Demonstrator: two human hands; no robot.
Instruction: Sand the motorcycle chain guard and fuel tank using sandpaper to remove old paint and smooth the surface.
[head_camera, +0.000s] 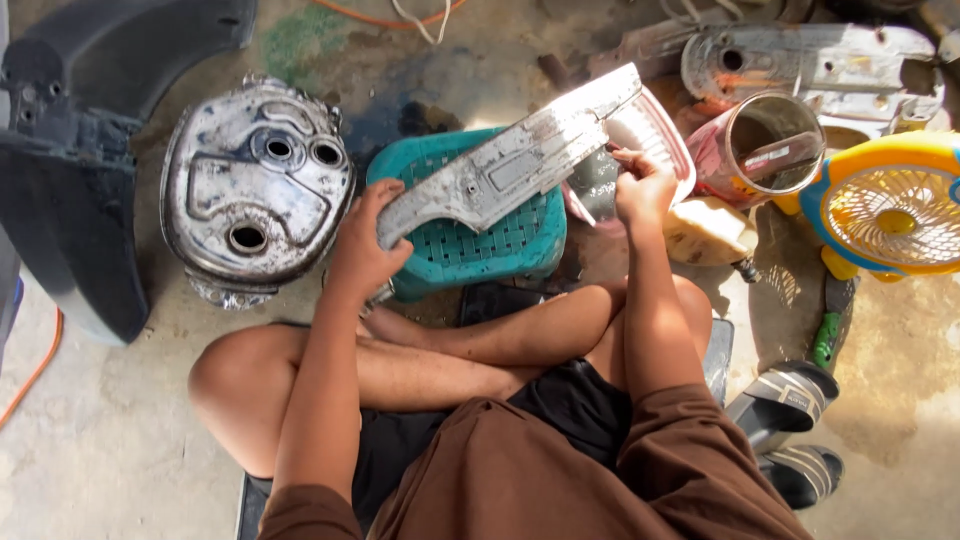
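Crossed legs nearest, person seated on floor. Left hand (362, 250) grips near-left end of the long grey metal cover (515, 160); right hand (640, 185) pinches its lower edge mid-length, apparently steadying it. Cover is propped slanted over the teal plastic stool (470, 250). Engine casing (255, 190) lies left, yellow fan (890, 205) far right

- A long metal cover (515, 160) lies across a plastic stool (470, 240) on the floor (100, 440).
- An engine casing (255, 190) sits left of the stool.
- A tin can (765, 145) and a small fan (890, 205) stand to the right.
- Sandals (790, 420) lie lower right.
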